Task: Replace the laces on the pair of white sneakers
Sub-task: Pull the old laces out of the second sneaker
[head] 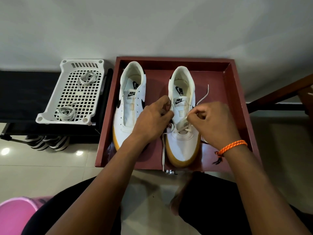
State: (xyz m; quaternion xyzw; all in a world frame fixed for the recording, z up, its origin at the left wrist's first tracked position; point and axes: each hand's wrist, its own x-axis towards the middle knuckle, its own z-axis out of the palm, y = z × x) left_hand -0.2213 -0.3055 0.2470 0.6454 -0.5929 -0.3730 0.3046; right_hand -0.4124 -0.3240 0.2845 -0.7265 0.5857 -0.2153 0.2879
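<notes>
Two white sneakers with gum soles stand side by side, toes toward me, in a dark red tray (237, 106). The left sneaker (128, 106) has no lace in its eyelets. The right sneaker (182, 143) carries a white lace (183, 128) through its lower eyelets; one end trails over the toe side at the left, the other rises at the right. My left hand (152, 119) pinches the lace at the shoe's left eyelet row. My right hand (211, 121) pinches the lace at the right eyelet row. An orange cord bracelet circles the right wrist.
A white perforated plastic basket (50, 106) holding two coiled white laces (88, 78) sits on a black rack at the left. Striped shoes stand under the rack. A pink tub (15, 214) is at the bottom left. The floor is glossy tile, with a white wall behind.
</notes>
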